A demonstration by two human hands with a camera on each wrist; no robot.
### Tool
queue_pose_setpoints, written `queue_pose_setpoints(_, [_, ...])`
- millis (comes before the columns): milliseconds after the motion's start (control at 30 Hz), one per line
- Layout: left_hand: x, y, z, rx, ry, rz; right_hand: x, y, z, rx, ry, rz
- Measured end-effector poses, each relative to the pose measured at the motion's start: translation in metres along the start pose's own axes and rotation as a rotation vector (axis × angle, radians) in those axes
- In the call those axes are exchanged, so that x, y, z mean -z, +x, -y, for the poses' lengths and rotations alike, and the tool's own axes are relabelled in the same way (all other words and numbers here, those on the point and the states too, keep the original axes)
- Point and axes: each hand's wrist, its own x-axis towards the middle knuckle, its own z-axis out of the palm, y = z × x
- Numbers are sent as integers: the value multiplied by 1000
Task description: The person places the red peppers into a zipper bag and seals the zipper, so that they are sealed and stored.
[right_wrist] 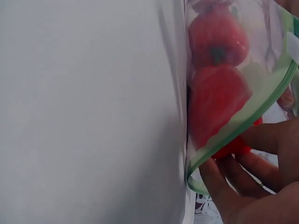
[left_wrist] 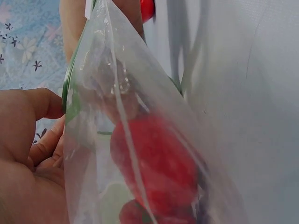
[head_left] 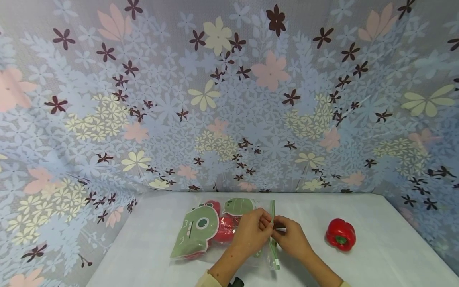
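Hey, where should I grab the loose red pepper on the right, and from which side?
Likely best from above, across the broad left and right sides of the pepper. Its body is wide and rounded, while the green stem is small and faces the near side, offering little to hold. The bag lies apart, to its left.

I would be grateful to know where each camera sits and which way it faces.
Head: worn on the head, facing forward and down over a floral cloth, white table, clear bag and loose red pepper; left hand, right hand and forearms show.
Left wrist: on that wrist, facing the bag's side; the left hand shows at the frame's left.
Right wrist: on that wrist, facing the bag's green edge; the right hand shows at lower right.
Shared: both wrist views show red items inside the bag.
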Motion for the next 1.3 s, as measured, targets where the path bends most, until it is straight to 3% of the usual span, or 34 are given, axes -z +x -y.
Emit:
queue_pose_setpoints(533, [0, 0, 0, -2, 22, -8, 2, 0, -8, 114, 79, 226])
queue_pose_setpoints(867, [1, -1, 2, 8, 18, 0, 4, -1, -10, 171, 167, 423])
queue_pose_setpoints(1000, [2, -1, 2, 8, 18, -1, 4, -2, -10, 192, 147, 401])
queue_pose_setpoints(1300, [2, -1, 2, 5, 12, 0, 6, -5, -5, 222, 29, 235])
